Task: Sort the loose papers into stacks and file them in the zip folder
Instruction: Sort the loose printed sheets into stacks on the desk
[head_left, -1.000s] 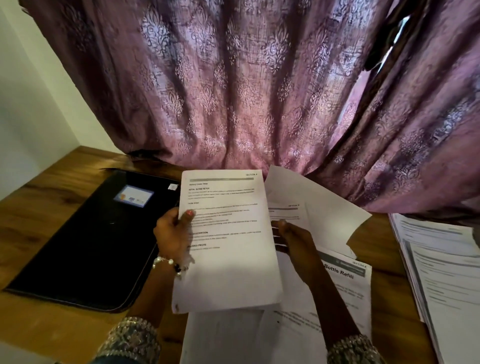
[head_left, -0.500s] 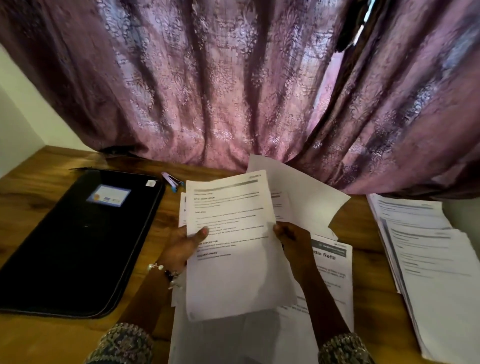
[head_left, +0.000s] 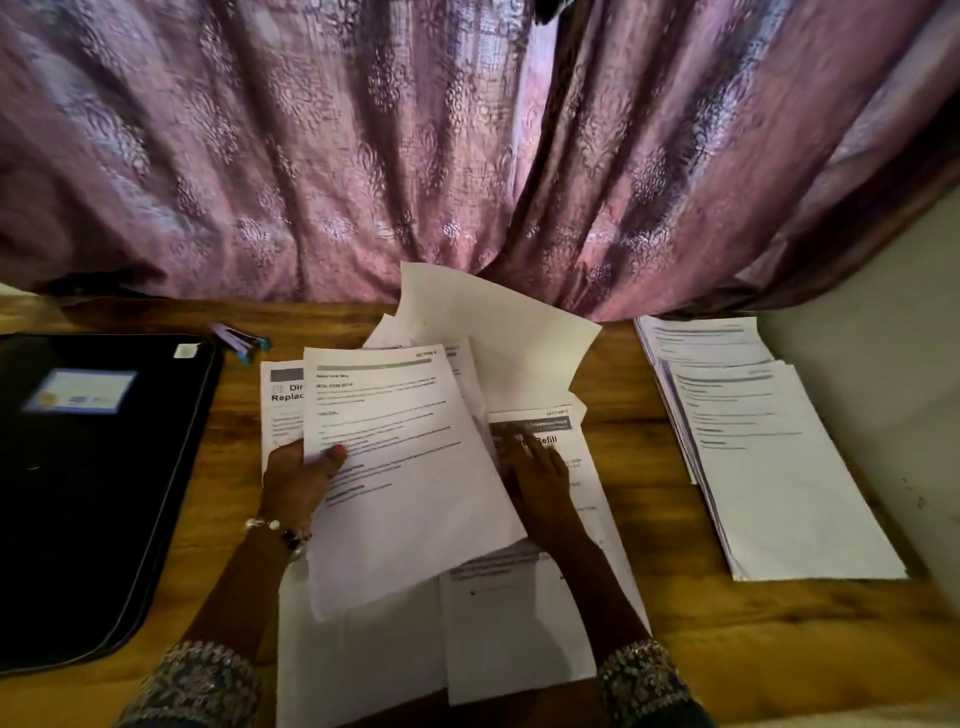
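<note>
- Zip folder (head_left: 98, 483): closed, flat on the table (head_left: 675, 649), left of the papers.
- Sorted stack (head_left: 769, 452): well apart, at right.
- Loose papers (head_left: 519, 623): centre; sorting is in hand, filing not yet begun.
- Top sheet (head_left: 410, 467): left hand (head_left: 296, 483) pinches its left edge, thumb on top.
- Right hand (head_left: 540, 478): fingers spread flat on the "Refill" sheet (head_left: 561, 441).
- Next move, judged: route the top sheet to a matching stack.

Both sleeves end in wide cuffs thick with silvery beadwork over dark teal cloth. The left hand (head_left: 296, 480) wears a bracelet (head_left: 278, 531) of pale pearls and dark beads, and its thumbnail is painted pinkish red. The right hand (head_left: 540, 480) is bare of jewellery.
</note>
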